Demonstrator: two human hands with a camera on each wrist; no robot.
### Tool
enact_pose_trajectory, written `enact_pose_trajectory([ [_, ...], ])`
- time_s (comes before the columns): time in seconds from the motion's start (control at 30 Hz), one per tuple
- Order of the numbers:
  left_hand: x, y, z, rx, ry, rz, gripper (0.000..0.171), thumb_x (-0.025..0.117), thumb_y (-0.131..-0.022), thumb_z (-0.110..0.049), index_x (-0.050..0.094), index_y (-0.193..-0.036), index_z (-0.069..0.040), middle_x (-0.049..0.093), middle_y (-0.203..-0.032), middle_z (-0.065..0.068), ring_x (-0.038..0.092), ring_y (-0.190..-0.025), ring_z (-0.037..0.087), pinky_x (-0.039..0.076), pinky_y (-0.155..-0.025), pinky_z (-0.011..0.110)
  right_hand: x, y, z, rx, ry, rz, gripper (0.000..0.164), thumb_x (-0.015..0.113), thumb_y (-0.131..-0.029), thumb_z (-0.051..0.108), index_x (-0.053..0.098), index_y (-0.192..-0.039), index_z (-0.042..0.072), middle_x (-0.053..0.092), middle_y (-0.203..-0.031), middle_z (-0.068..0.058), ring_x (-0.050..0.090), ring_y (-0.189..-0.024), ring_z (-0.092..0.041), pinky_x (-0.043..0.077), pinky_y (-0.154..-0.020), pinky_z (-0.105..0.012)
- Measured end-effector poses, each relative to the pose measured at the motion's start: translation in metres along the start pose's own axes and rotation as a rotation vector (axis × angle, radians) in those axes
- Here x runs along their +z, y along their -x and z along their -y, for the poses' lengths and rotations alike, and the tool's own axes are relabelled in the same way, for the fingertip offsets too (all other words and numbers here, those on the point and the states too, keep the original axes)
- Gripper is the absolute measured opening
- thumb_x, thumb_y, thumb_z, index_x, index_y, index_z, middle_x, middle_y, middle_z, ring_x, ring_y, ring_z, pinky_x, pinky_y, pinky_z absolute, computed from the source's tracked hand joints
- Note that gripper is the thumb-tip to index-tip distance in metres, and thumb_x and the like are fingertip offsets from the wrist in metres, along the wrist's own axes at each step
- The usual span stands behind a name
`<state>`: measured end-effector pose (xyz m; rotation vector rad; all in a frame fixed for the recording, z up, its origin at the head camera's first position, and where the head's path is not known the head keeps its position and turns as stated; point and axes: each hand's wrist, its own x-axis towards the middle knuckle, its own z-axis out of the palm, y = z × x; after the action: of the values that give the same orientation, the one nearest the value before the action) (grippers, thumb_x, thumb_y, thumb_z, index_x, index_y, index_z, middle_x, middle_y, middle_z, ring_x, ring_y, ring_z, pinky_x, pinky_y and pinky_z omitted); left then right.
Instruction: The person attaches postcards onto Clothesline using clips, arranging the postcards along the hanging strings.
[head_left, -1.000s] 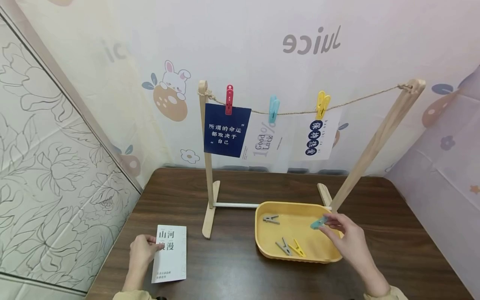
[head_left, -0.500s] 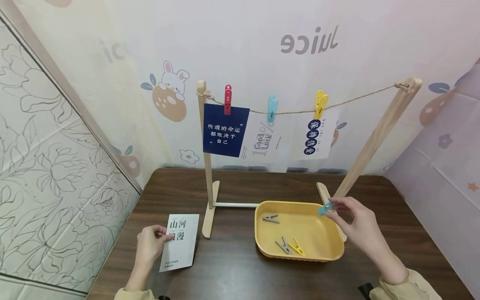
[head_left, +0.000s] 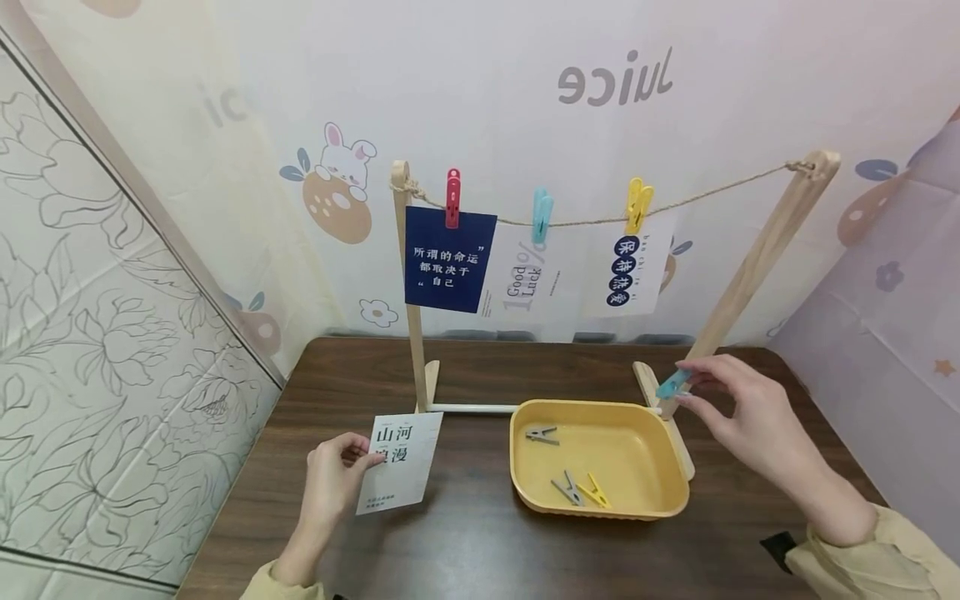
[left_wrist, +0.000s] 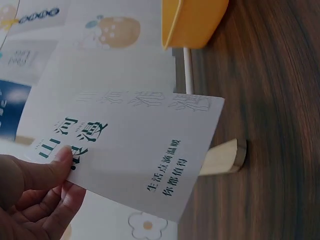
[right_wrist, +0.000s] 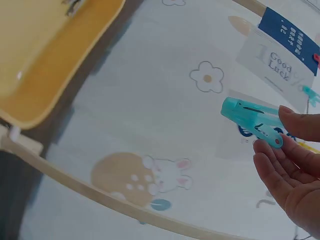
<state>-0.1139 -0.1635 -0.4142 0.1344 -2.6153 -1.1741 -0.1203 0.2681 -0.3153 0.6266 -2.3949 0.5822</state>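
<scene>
My left hand pinches a white card with dark printed characters by its left edge, tilted above the table. In the left wrist view, the thumb lies over the print on the card. To the right of the basket, my right hand holds a light-blue clothespin between thumb and fingers. The right wrist view shows that clothespin with its jaws pointing away from the hand. On the twine hang a navy card, a Good Luck card and a white card with blue circles.
A yellow basket holds two grey clothespins and a yellow clothespin. The wooden rack has a left post, a right post and a white crossbar. Red, light-blue and yellow clothespins grip the hung cards.
My left hand has raised the card off the table and carried it right, toward the rack. My right hand has lifted the light-blue clothespin from over the basket, up and to the right.
</scene>
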Motion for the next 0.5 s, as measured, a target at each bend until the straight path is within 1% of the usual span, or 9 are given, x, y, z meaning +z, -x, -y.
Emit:
enact_pose_trajectory([
  [0.13,0.007,0.002,-0.011,0.063,0.045,0.002,0.014,0.076,-0.065,0.000,0.062,-0.067,-0.001,0.060,-0.063,0.004,0.054,-0.058,0.012,0.047,-0.051,0.021,-0.013,-0.009,0.003,-0.040,0.033,-0.004,0.048,0.076,-0.055,-0.010,0.060,-0.100,0.000,0.059,-0.085,-0.002,0.049,-0.076,0.007,0.037,-0.069,-0.004],
  [0.33,0.020,0.004,-0.024,0.161,0.094,0.028,0.016,0.076,-0.064,0.001,0.060,-0.064,-0.003,0.059,-0.062,0.002,0.055,-0.057,0.010,0.047,-0.051,0.021,-0.031,-0.021,0.005,-0.084,0.046,0.000,0.037,0.072,-0.067,-0.003,0.060,-0.102,0.000,0.059,-0.087,-0.003,0.045,-0.079,0.015,0.036,-0.069,-0.004],
  [0.4,0.023,0.005,-0.028,0.190,0.107,0.037,0.017,0.076,-0.063,0.001,0.059,-0.064,-0.004,0.059,-0.061,0.001,0.055,-0.056,0.009,0.047,-0.051,0.021,-0.036,-0.026,0.006,-0.097,0.053,-0.001,0.031,0.070,-0.074,0.005,0.060,-0.102,0.000,0.059,-0.087,-0.003,0.044,-0.079,0.015,0.036,-0.069,-0.004],
  [0.43,0.025,0.005,-0.031,0.206,0.114,0.041,0.018,0.076,-0.063,0.000,0.059,-0.063,-0.004,0.059,-0.061,0.000,0.054,-0.056,0.008,0.047,-0.051,0.020,-0.038,-0.028,0.007,-0.104,0.056,-0.002,0.029,0.068,-0.078,0.014,0.060,-0.102,0.000,0.059,-0.087,-0.004,0.044,-0.080,0.015,0.036,-0.070,-0.004],
  [0.47,0.026,0.005,-0.034,0.222,0.119,0.046,0.018,0.076,-0.063,0.000,0.059,-0.063,-0.005,0.058,-0.060,-0.001,0.054,-0.055,0.008,0.047,-0.051,0.020,-0.041,-0.031,0.007,-0.109,0.063,-0.005,0.031,0.064,-0.082,0.024,0.060,-0.102,0.001,0.059,-0.087,-0.004,0.045,-0.079,0.012,0.035,-0.070,-0.004],
  [0.5,0.027,0.006,-0.037,0.240,0.120,0.050,0.019,0.076,-0.063,0.000,0.058,-0.063,-0.005,0.058,-0.060,-0.001,0.054,-0.055,0.007,0.047,-0.051,0.020,-0.043,-0.033,0.008,-0.115,0.065,-0.006,0.033,0.061,-0.084,0.028,0.060,-0.102,0.001,0.059,-0.087,-0.004,0.046,-0.079,0.011,0.034,-0.072,-0.004],
])
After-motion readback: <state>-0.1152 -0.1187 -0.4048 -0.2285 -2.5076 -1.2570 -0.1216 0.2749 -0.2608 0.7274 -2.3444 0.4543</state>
